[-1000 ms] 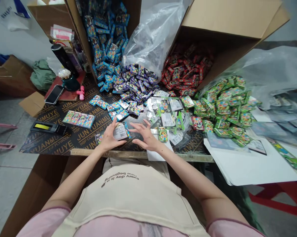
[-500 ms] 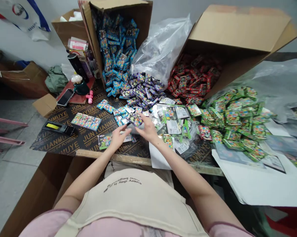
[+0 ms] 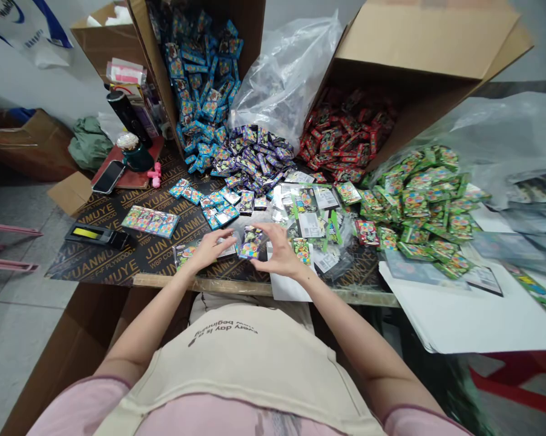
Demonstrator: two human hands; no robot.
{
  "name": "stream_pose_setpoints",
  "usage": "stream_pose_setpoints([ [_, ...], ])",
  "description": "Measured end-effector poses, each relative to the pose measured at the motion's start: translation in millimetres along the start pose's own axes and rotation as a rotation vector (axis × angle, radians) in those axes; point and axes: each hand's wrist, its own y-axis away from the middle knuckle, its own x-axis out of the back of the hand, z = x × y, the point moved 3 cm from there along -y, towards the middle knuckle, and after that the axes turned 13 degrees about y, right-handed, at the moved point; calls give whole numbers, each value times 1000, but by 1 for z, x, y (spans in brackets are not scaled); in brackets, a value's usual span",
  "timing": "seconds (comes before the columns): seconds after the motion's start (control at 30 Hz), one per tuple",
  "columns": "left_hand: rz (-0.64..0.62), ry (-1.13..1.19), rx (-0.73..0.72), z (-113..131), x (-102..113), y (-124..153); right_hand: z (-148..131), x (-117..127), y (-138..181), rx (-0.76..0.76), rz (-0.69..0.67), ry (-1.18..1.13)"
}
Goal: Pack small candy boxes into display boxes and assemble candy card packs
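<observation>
My right hand [image 3: 279,253] curves round a small purple candy packet [image 3: 250,243], thumb at its lower edge and fingers at its upper edge. To its left, my left hand [image 3: 210,248] has its fingers stretched out, with nothing seen in them. It hovers over a flat printed plastic bag [image 3: 185,254], which it partly hides. Just beyond the hands lie several loose blue packets [image 3: 221,213] and another purple packet [image 3: 246,201]. Printed clear bags [image 3: 308,224] lie in a pile right of my right hand.
Behind stand a carton of blue packets [image 3: 209,66] and a carton of red packets [image 3: 345,133], with a purple heap [image 3: 255,154] between them. Green packets [image 3: 418,206] are heaped at right. At left are a packet row [image 3: 150,221], a tape dispenser [image 3: 95,235] and a phone [image 3: 108,177].
The purple packet has come nearer to my body and now sits at my right hand. My hands have moved apart, the left away to the left. The view has shifted slightly.
</observation>
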Motion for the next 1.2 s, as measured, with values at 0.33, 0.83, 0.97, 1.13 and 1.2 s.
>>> stream_pose_setpoints([
  [0.33,-107,-757,-202,-33,11,27,26,-33,15,-28,-112,193],
  [0.83,-305,-463,-329,-6,17,30,14,-12,11,84,-210,-115],
  [0.97,-221,-448,-333,-7,14,33,6,-7,10,140,-189,6],
  [1.13,-98,-328,-268,-10,21,30,12,-2,10,10,-63,54],
  [1.2,-62,-305,-242,-12,24,28,18,-6,10,-84,-38,129],
])
